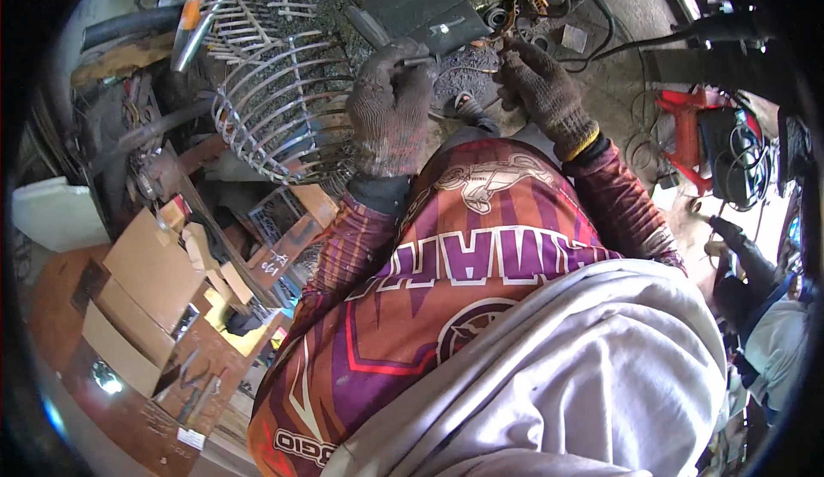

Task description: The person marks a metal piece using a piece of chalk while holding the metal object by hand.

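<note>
So the left grip [390,108], in a grubby knit glove, was closed, and a short grey metal piece [418,62] looked to be clamped between thumb and fingers. The right grip [542,91] was held up just across from it, fingers bunched and mostly curled; a thin rod-like line could be seen reaching toward those fingertips, but whether anything was actually pinched there couldn't be told.

Progress-wise, it's a judgement call: a hooped metal frame [300,82], just left of the left grip, looked pretty much formed already, its curved bars tied in with a crosspiece. The grey piece was being handled loose, not attached to anything visible, and what was left to do couldn't be made out.

Past the gap between both grips, a dark metal block [451,31] was seen. Ring-shaped parts [496,19] were scattered beyond the right grip, with a red machine frame [684,134] well off to its right. Cardboard [154,262] was piled well back and left of the left grip.
</note>
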### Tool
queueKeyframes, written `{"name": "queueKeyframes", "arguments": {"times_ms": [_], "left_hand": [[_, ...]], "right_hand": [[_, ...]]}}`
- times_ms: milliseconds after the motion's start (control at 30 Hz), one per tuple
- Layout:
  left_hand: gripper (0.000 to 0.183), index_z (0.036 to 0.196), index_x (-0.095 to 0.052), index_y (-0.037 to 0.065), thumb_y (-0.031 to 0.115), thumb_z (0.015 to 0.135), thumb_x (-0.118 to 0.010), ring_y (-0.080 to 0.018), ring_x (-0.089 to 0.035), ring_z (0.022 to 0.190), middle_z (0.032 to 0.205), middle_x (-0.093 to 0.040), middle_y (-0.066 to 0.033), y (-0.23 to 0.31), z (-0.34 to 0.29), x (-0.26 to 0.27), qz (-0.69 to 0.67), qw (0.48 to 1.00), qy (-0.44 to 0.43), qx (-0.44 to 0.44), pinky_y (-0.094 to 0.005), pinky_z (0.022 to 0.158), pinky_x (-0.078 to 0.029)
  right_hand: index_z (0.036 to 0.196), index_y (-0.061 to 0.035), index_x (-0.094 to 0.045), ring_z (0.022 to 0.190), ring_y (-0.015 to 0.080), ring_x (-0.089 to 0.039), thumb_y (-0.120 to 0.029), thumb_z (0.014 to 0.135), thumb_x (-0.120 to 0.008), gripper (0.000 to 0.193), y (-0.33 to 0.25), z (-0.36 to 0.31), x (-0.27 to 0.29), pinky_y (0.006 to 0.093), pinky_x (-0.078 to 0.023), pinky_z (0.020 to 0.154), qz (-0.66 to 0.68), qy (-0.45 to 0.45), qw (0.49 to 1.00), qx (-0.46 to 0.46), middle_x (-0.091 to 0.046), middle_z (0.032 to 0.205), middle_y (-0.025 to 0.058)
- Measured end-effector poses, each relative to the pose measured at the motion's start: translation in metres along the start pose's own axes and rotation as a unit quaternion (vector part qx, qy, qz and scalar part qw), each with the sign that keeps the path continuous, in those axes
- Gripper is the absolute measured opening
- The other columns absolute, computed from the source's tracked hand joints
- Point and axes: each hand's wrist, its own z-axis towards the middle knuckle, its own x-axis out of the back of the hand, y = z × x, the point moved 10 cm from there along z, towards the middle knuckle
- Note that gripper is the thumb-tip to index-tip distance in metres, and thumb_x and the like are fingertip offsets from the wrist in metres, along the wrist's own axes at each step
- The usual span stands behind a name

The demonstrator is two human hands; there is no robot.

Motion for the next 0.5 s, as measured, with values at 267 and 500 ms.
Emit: {"name": "queueKeyframes", "arguments": {"times_ms": [267, 500], "left_hand": [[0.024, 0.109, -0.067, 0.004, 0.014, 0.088, -0.071, -0.0182, -0.069, 0.08, 0.094, -0.07, -0.0125, 0.005, 0.022, -0.012, 0.119, 0.992, -0.043, -0.013, -0.0338, 0.071, -0.055], [0.025, 0.109, -0.067, 0.003, 0.015, 0.088, -0.069, -0.0234, -0.069, 0.082, 0.095, -0.07, -0.0137, 0.005, 0.025, -0.019, 0.201, 0.976, -0.003, -0.078, -0.0357, 0.075, -0.055]], "right_hand": [[0.131, -0.0004, -0.055, 0.084, 0.0112, -0.064, -0.035, 0.1, -0.058, 0.046, 0.032, 0.007, 0.0, 0.0257, -0.052, 0.071, 0.099, 0.057, 0.993, 0.027, -0.069, 0.095, 0.0067], [0.128, -0.0009, -0.058, 0.079, 0.0077, -0.06, -0.031, 0.099, -0.061, 0.042, 0.075, -0.005, 0.018, 0.0233, -0.05, 0.069, 0.081, 0.071, 0.994, -0.011, -0.067, 0.095, 0.0015]]}}
